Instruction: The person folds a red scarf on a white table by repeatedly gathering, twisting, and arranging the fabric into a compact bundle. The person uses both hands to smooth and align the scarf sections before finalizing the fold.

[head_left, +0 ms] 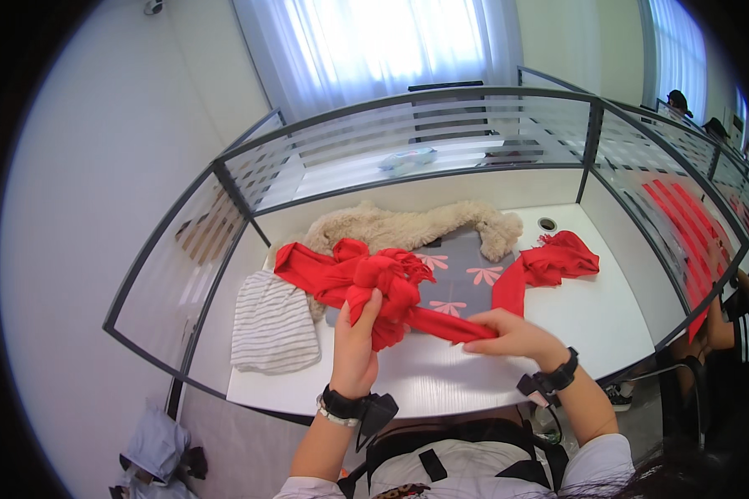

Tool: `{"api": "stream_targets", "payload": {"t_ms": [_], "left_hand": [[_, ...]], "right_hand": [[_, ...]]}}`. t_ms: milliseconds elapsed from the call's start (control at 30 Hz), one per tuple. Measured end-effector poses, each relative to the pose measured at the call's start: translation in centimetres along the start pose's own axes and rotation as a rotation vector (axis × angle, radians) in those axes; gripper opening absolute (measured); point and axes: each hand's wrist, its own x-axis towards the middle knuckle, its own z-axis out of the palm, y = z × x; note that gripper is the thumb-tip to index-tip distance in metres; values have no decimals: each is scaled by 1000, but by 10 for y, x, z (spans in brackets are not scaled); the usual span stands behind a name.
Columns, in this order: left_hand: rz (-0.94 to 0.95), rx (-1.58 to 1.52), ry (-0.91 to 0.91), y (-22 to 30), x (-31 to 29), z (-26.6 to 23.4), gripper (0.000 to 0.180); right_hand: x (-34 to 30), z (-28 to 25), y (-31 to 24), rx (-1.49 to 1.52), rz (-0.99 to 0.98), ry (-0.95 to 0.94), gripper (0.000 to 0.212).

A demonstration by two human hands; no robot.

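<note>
White desk (591, 333) sat in a cubicle bay, boxed on the left, back and right by a grey-framed partition (593, 137) with striped glass panels. Bright curtained window (383, 50) stood behind it, plain white wall (100, 208) to the left.

Red scarf (379, 279) was the thing in hand: up over the near-middle part of the desk, with a bulky knot at its centre. One bunched length ran left from the knot; a narrow, taut strip ran right.

Left hand (359, 345) gripped the knot from below, thumb pressed on its front; the other fingers were mostly behind fabric, so couldn't tell their exact placement. Right hand (516, 334) had its fingers closed on the taut strip, to the right of the knot. More red fabric rose past the right hand and ended in a fringed bunch on the desk's right side; the join behind the hand was hidden. Both wrists wore black straps (561, 374).

Around it: white-and-grey striped cloth (275, 324) lay at the left, beige fluffy scarf (391, 224) stretched along the back, grey cloth with pink flowers (466, 293) lay in the middle, partly covered by the red. Round cable grommet (547, 224) showed at back right. Beyond the right panel, a co-worker (718, 334) was partly visible near more red fabric (682, 216).
</note>
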Motion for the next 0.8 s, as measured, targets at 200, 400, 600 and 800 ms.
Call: {"api": "stream_targets", "payload": {"t_ms": [200,400,600,800], "left_hand": [[60,-9,107,-24,-7,-49,32],[-51,-367,37,-30,-31,-58,43],[-242,-410,84,-42,-29,-67,40],[-135,-121,-33,-35,-26,-57,34]], "right_hand": [[-37,-15,-6,-167,61,196,19],[-89,-7,-12,103,285,282,28],[-84,-4,32,1157,53,219,31],[-28,29,-1,849,359,-125,44]]}}
